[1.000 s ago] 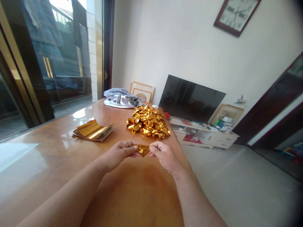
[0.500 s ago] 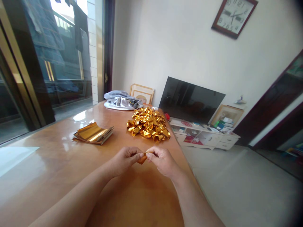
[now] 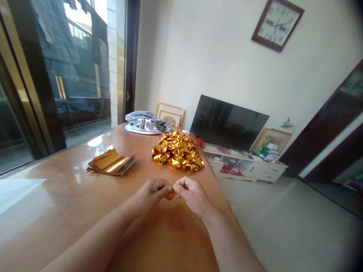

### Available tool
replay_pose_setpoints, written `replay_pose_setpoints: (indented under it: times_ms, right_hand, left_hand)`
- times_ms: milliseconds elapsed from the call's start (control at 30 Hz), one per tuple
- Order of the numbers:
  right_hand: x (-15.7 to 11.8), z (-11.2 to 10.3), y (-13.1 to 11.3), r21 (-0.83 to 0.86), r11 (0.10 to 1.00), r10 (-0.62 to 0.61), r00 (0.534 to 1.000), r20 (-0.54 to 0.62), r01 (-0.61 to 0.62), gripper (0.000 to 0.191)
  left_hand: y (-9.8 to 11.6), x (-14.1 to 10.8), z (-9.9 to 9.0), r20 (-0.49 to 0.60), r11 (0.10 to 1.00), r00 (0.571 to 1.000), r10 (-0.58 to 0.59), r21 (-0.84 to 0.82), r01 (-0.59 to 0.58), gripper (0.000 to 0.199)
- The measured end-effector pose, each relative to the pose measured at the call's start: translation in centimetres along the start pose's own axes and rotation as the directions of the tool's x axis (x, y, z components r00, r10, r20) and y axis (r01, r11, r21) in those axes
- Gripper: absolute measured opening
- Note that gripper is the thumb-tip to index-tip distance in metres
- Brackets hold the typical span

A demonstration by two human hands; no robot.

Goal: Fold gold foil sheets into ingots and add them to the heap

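Between my two hands, above the wooden table (image 3: pixel 136 241), is a small piece of gold foil paper (image 3: pixel 170 195). My left hand (image 3: pixel 154 194) pinches its left side between thumb and fingers. From the right, my right hand (image 3: pixel 191 192) pinches the same piece, its thumb close to the left thumb. A heap of folded gold foil pieces (image 3: pixel 180 151) lies beyond my hands, near the table's right edge. To the left rests a stack of gold foil sheets (image 3: pixel 110 162), slightly curled at the top.
A bundle of light blue-grey cloth (image 3: pixel 146 122) lies at the table's far end. Behind it leans a picture frame (image 3: pixel 170 113). Off the right edge stand a television (image 3: pixel 228 122) and a low white cabinet (image 3: pixel 246 166). Glass doors are at the left.
My right thumb has shifted slightly left, nearer my left thumb, on the foil piece. The camera view has tilted a little, so the surroundings sit slightly lower.
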State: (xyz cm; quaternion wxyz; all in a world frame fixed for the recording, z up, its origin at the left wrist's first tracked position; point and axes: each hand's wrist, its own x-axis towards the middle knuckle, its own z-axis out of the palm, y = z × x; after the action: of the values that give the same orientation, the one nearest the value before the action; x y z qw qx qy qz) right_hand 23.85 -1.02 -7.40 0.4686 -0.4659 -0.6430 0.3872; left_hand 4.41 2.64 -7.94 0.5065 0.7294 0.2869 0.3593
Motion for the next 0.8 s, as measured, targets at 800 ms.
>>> replay_pose_setpoints:
  times_ms: [800]
  right_hand:
    - [-0.2, -0.8, 0.1, -0.019, 0.999, 0.039, 0.994, 0.104, -0.038, 0.026]
  left_hand:
    - [-0.7, 0.0, -0.3, 0.044, 0.995, 0.998, -0.047, 0.086, 0.043, 0.038]
